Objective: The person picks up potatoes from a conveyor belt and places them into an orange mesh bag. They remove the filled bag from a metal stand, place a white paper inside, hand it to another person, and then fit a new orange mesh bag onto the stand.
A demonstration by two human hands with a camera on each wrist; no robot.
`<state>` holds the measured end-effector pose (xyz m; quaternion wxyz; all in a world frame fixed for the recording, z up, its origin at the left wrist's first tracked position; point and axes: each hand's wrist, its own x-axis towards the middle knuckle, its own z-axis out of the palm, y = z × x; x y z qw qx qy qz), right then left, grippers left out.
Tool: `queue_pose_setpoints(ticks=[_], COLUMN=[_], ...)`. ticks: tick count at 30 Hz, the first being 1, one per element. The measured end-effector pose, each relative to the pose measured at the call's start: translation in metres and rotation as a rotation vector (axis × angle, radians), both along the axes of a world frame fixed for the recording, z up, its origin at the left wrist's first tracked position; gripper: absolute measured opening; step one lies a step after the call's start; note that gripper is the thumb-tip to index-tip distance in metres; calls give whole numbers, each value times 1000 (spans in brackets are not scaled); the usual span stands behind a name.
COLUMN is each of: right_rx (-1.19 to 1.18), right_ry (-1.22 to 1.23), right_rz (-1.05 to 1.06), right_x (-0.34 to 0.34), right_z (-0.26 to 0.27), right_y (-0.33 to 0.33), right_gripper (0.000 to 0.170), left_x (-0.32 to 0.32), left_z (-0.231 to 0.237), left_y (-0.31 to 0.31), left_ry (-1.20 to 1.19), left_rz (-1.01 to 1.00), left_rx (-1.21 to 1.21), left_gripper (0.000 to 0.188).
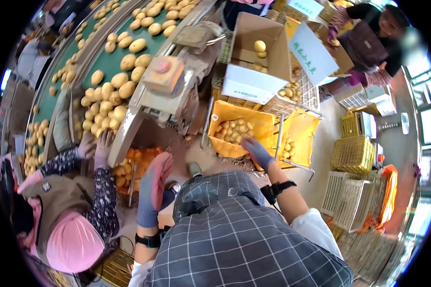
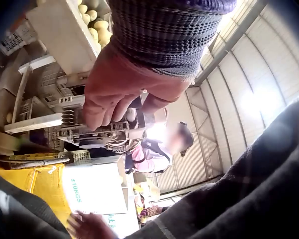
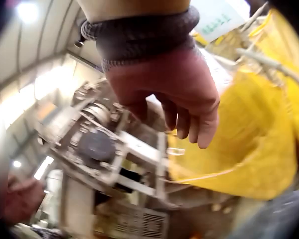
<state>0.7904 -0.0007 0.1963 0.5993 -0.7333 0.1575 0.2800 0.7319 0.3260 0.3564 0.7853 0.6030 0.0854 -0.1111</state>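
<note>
My gloved left hand (image 1: 155,184) is raised beside the apron, its fingers together and nothing in them. The left wrist view shows the same hand (image 2: 134,89) with slightly bent fingers. My gloved right hand (image 1: 258,153) hangs at the near right edge of a yellow-lined crate (image 1: 261,119) that holds potatoes (image 1: 233,130). Whether it touches the liner is unclear. In the right wrist view this hand (image 3: 164,92) has loosely bent fingers holding nothing, with the yellow liner (image 3: 239,144) beyond.
A green conveyor (image 1: 100,62) carries potatoes at the upper left, past a metal machine (image 1: 165,79). Cardboard boxes (image 1: 254,83) stand above the crate. One person (image 1: 74,244) works at the left, another at the upper right. Stacked crates (image 1: 352,155) stand at the right.
</note>
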Motion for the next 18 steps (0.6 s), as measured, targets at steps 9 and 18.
queue_pose_setpoints(ticks=[9, 18], right_rx=[-178, 16], right_ry=[753, 540], right_rz=[-157, -325], right_x=[-206, -130], right_z=[-116, -105], right_y=[-118, -79], right_gripper=[32, 36], left_x=[-10, -16], left_z=[-18, -45], left_y=[16, 21], left_ry=[93, 123], left_rz=[32, 66], left_rx=[-96, -87], left_gripper=[39, 34])
